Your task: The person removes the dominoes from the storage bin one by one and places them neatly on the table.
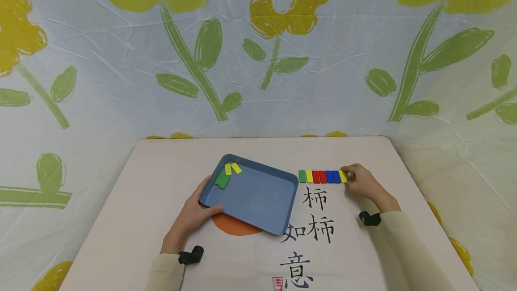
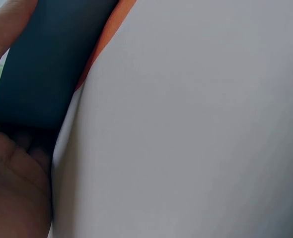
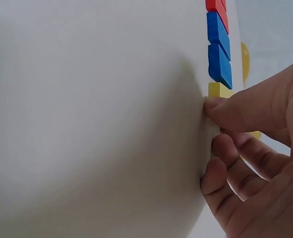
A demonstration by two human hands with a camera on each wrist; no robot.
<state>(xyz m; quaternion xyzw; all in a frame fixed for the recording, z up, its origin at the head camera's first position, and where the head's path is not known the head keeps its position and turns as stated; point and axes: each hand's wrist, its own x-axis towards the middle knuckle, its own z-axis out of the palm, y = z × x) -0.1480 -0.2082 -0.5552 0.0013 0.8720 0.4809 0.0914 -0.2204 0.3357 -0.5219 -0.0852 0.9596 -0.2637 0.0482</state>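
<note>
My left hand (image 1: 193, 213) holds the blue-grey tray (image 1: 258, 196) at its near left corner. In the left wrist view the thumb (image 2: 7, 27) lies along the tray's side and the other fingers reach beneath it. Inside the tray, at its left end, are two yellow tiles (image 1: 228, 169) and green tiles (image 1: 222, 180) that touch or overlap. On the table to the right, a row of tiles (image 1: 319, 177) runs green, yellow, red, red, blue, blue, yellow. My right hand (image 1: 363, 184) pinches the yellow tile (image 3: 214, 89) at the row's right end, its fingertips partly covering it.
The pale table cover (image 1: 133, 237) carries black brushed characters (image 1: 315, 199), a red seal mark (image 1: 278, 283) and an orange shape (image 1: 234, 226) partly under the tray. A white cloth with yellow flowers (image 1: 286, 3) hangs behind the table's far edge. Black wrist bands (image 1: 369, 218) sit on both wrists.
</note>
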